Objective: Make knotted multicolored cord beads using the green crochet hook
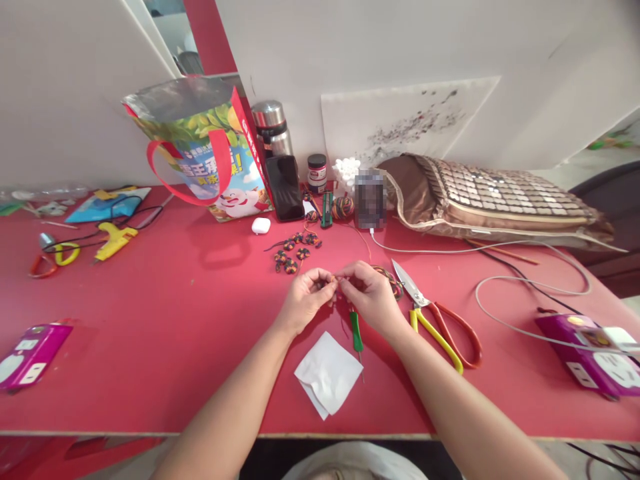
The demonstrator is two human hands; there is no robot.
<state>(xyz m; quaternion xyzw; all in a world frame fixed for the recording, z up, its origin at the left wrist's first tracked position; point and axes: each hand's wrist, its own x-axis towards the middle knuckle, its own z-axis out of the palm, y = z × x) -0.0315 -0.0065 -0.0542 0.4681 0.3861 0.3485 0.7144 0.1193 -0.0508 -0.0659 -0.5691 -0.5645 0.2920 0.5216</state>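
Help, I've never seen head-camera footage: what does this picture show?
No machine is here: a person works with bare hands. The one picture comes from a camera on their head, looking forward and down. The left hand and right hand meet over a red table, pinching what looks like thin cord, mostly hidden. Nearer the person lie a white sheet and a green-handled tool; scissors lie to the right. Beyond the hands are small knotted multicoloured pieces, a ball of cord and a dark phone.
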